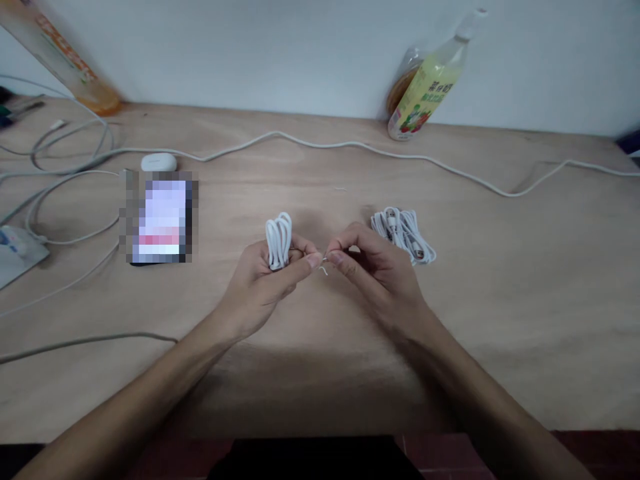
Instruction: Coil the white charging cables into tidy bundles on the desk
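A coiled white cable (279, 241) rests in my left hand (270, 275), whose thumb and forefinger are pinched together at the right. Facing it, my right hand (381, 270) pinches a thin white tie (325, 259) between thumb and forefinger, and the two sets of fingertips nearly meet around it. A short curled piece of the tie shows just below the fingertips. Beyond my right hand, several bundled white cables (407, 233) lie on the wooden table (500, 300), partly hidden by that hand.
A pixelated phone (163, 220) and a white case (159, 162) lie at left, among loose cables (75, 173). One long white cable (350, 144) crosses the table's back. An orange-based bottle (95, 90) and a yellow-labelled bottle (425, 93) lean near the wall.
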The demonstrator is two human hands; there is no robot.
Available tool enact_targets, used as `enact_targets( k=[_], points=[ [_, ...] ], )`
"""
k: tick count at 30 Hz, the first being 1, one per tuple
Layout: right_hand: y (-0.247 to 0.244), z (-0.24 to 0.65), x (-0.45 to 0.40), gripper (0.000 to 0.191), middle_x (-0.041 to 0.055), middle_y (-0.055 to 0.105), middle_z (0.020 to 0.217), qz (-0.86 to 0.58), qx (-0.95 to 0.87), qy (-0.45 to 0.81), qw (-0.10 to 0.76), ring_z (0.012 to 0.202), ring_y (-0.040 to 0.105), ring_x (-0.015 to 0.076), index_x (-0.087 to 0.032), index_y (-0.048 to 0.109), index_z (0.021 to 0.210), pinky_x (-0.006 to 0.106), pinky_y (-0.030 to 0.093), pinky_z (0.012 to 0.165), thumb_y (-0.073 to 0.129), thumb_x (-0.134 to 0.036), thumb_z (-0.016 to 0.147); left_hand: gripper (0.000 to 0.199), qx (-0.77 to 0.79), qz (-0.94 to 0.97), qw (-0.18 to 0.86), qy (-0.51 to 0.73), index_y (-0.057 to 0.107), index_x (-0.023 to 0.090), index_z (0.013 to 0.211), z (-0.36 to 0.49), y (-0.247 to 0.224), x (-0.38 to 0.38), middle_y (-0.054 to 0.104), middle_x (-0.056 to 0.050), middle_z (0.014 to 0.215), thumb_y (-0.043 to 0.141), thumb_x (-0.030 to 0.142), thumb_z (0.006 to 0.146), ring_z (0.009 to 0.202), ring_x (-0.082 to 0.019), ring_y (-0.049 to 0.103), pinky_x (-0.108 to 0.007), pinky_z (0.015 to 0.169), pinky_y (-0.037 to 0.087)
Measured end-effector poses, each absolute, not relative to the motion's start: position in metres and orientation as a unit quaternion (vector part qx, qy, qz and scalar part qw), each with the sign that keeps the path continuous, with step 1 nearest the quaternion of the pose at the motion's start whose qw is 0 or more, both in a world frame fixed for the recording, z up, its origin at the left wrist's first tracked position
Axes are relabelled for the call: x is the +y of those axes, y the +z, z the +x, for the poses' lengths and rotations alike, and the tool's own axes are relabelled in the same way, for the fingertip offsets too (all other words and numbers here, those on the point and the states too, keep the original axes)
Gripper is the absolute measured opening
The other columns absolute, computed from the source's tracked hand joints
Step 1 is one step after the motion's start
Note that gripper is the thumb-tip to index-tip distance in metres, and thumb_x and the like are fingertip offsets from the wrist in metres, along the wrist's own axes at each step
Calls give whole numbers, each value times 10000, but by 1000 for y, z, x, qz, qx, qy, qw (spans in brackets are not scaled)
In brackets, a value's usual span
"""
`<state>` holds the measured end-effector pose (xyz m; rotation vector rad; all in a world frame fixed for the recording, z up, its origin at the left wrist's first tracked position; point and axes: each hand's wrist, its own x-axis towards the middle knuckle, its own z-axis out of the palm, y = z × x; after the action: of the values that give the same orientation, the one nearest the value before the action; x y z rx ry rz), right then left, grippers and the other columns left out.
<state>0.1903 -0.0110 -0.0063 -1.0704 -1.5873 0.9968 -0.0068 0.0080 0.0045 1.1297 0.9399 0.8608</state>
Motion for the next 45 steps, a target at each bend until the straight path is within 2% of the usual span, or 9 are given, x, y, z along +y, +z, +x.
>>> enact_targets(
  k=[3,7,12,17,21,25,31,36,45],
  points=[
    [-6,191,-10,145,-16,661,847,-455,-622,443,458,762,563,149,-238,705,887,311,427,698,700,-262,1030,154,416,515,649,375,704,203,840,-8,4,10,474,78,614,828,277,895,544,-93,377,-250,520,294],
    [-2,192,-8,291,-42,546,706,-463,-578,538,403,658,450,130,-226,673,775,311,361,639,663,-345,1040,117,400,576,608,373,731,187,868,-8,4,9,644,20,783,809,256,922,745,-130,568,-252,690,444],
    [4,194,-7,320,-57,467,662,-456,-533,616,359,617,360,126,-230,633,757,308,287,587,693,-424,1004,153,390,593,600,369,720,189,878,-8,2,8,594,44,756,826,287,930,710,-125,535,-255,695,456],
    [5,197,-6,372,-59,470,674,-456,-513,645,335,605,348,126,-236,649,801,303,295,575,727,-551,982,172,400,604,585,365,711,195,856,-7,4,7,587,36,765,808,307,942,712,-136,536,-265,690,472],
    [-3,193,-8,323,-47,505,712,-473,-543,587,369,635,390,132,-234,634,813,306,312,589,708,-483,1003,165,425,592,572,377,712,203,855,-5,4,5,563,48,715,812,313,926,676,-136,506,-273,673,454],
    [-11,183,-12,196,-29,574,771,-499,-608,440,433,689,466,146,-239,617,846,317,380,643,662,-320,1019,172,449,580,552,398,718,212,837,-3,1,5,493,63,647,810,337,914,626,-137,455,-280,622,412],
    [-18,178,-16,170,-17,593,828,-484,-688,266,471,702,476,152,-247,608,874,333,420,688,638,-197,1034,193,446,562,575,394,707,220,789,-5,3,7,387,84,585,818,323,910,570,-128,404,-284,574,364],
    [-12,180,-18,170,-23,593,805,-488,-678,277,476,690,494,154,-253,622,889,336,403,648,629,-213,1053,192,430,566,576,404,739,212,809,-4,6,7,382,85,591,843,332,917,553,-111,355,-278,553,333],
    [-5,182,-19,171,-25,571,774,-478,-643,321,505,700,485,159,-262,628,867,346,396,650,668,-224,1029,169,442,564,567,407,756,237,835,-4,10,3,412,76,531,800,348,954,530,-126,404,-289,525,322]
  ],
)
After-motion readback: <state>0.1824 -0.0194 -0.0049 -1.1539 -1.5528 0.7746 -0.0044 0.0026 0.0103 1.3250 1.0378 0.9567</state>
